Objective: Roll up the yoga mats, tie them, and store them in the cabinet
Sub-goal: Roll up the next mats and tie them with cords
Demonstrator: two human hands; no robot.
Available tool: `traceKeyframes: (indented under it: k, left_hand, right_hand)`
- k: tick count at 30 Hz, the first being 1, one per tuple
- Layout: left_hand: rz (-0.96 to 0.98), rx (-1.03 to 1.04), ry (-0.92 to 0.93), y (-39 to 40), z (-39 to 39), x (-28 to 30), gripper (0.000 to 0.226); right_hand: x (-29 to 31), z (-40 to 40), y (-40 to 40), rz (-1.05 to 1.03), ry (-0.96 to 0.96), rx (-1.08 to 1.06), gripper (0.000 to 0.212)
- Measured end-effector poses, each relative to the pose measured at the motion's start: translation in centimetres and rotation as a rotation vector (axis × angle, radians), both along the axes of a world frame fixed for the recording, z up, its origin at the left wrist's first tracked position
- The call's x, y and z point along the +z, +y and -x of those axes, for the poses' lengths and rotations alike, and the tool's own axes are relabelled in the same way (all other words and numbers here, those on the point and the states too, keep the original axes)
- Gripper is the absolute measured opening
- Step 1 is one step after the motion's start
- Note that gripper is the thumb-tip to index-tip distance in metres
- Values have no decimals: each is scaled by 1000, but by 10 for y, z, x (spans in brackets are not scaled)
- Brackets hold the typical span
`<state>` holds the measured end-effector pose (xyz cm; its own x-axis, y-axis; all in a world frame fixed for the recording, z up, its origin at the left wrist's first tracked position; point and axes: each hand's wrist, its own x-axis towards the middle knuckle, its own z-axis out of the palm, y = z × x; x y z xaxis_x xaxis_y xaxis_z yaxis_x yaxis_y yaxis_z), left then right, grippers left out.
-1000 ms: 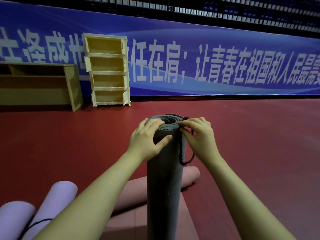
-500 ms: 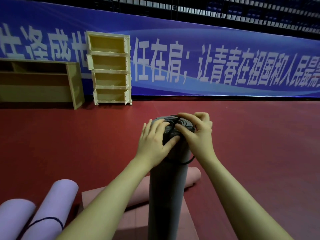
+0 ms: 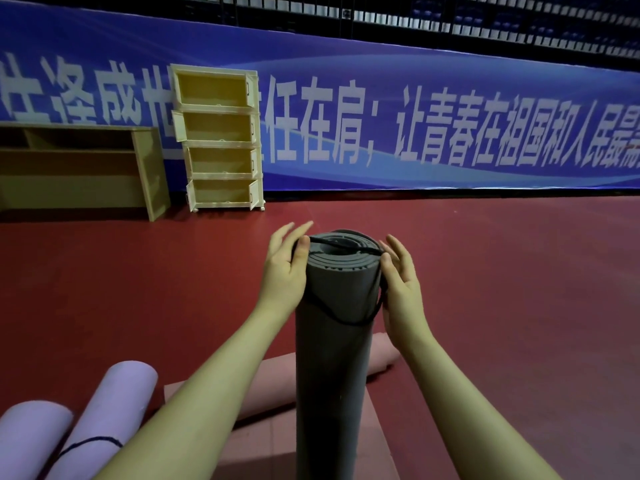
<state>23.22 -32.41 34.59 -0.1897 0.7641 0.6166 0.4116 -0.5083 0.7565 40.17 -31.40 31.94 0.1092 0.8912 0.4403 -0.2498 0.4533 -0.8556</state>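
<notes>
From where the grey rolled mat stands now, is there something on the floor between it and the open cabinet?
Nothing visible blocks it. Between the grey mat and the cream cabinet by the banner lies only bare red floor. The purple rolls and the pink mat lie nearer the person.

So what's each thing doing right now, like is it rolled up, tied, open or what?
Grey rolled yoga mat: upright, rolled, black cord looped over its top and round it.
Black cord: loose, not tight.
Left hand: fingers straight, thumb touching the mat's top edge.
Right hand: fingers relaxed, beside the mat.
Two lilac rolled mats: lying down; one has a cord round it.
Pink mat: partly unrolled on the floor.
Cream plastic drawer cabinet: compartments open.
</notes>
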Motion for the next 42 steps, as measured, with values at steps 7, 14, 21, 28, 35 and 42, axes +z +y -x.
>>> traceKeyframes:
  k: [7,14,21,28,35,42]
  left_hand:
    - [123,2,-5,7,12,0,40]
    - [122,-69,-49,13,29,-3,34]
    - [149,-75,-217,22,28,14,32]
    - [357,-46,-404,43,29,20,31]
    - [616,-191,-958,59,40,11,22]
    - [662,-222,-1131,72,54,0,39]
  right_hand:
    - [-11,-4,2,9,59,-95,4]
    - [2,-10,11,-63,-76,-184,14]
    - [20,-13,28,-18,-228,-158,13]
    - [30,-4,50,153,-118,-97,20]
    - [17,2,79,438,239,28,20]
    - [9,5,83,512,427,83,16]
